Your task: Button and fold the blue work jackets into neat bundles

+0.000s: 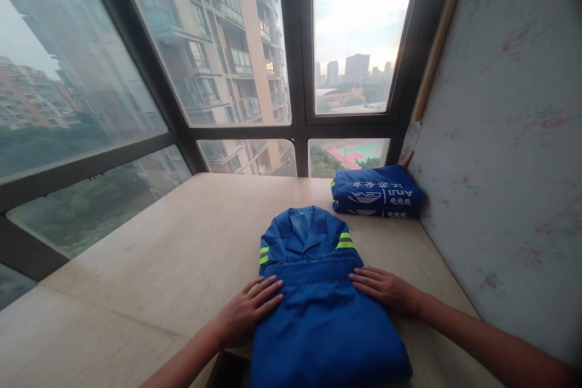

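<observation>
A blue work jacket with yellow-green and grey reflective bands lies front up on the pale ledge, its collar toward the window. Its lower part is a broad plain blue panel, with a straight edge running across below the chest. My left hand rests on the left side of the garment, fingers stretched out flat near that edge. On the opposite side my right hand lies flat too, fingertips on the blue cloth. Neither hand grips the fabric. The near end of the garment runs out of the picture at the bottom.
Folded blue garments with white lettering lie in the far right corner, against the flowered wall. Dark-framed windows border the ledge at the back and left. A dark gap shows below my left wrist.
</observation>
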`<act>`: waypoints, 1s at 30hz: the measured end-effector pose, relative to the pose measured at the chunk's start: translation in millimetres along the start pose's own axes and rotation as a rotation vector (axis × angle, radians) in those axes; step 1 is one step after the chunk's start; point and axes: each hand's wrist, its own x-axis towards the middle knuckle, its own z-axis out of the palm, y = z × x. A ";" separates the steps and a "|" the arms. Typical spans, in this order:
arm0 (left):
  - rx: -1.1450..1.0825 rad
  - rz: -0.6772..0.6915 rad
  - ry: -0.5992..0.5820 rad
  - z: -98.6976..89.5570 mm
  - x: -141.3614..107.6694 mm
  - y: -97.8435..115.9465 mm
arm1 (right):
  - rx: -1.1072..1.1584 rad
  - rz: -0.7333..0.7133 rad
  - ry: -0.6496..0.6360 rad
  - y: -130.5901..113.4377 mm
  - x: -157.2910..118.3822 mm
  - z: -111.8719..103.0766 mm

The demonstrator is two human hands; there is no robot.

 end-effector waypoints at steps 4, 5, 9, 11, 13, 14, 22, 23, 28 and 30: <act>0.020 -0.055 0.054 7.2 -2.5 3.6 | 0.039 0.105 0.023 -3.2 -4.5 5.0; 0.030 -0.060 0.082 10.7 -3.0 3.7 | 0.042 0.122 0.026 -3.3 -4.8 4.3; 0.083 -0.087 0.176 29.4 -3.7 1.3 | 0.027 0.137 -0.019 -0.4 -1.6 -5.4; 0.108 -0.134 0.205 38.5 -3.4 -1.3 | 0.014 0.139 -0.050 1.0 2.0 -11.8; 0.120 -0.166 0.225 45.9 -3.0 -4.3 | 0.003 0.147 -0.065 0.8 5.1 -15.4; 0.120 -0.173 0.231 48.8 -2.9 -5.7 | 0.001 0.148 -0.069 0.2 6.1 -15.2; 0.069 -0.164 0.258 48.3 -0.3 -7.3 | -0.088 0.188 0.096 6.7 33.8 -2.9; 0.063 -0.155 0.247 46.4 0.9 -6.8 | -0.098 0.193 0.100 7.7 48.5 -6.3; 0.109 -0.163 0.262 42.2 6.1 -2.0 | -0.084 0.294 -0.020 2.4 153.6 -13.3; 0.157 -0.181 0.257 42.1 6.0 1.3 | -0.065 0.428 -0.114 1.5 189.8 -2.3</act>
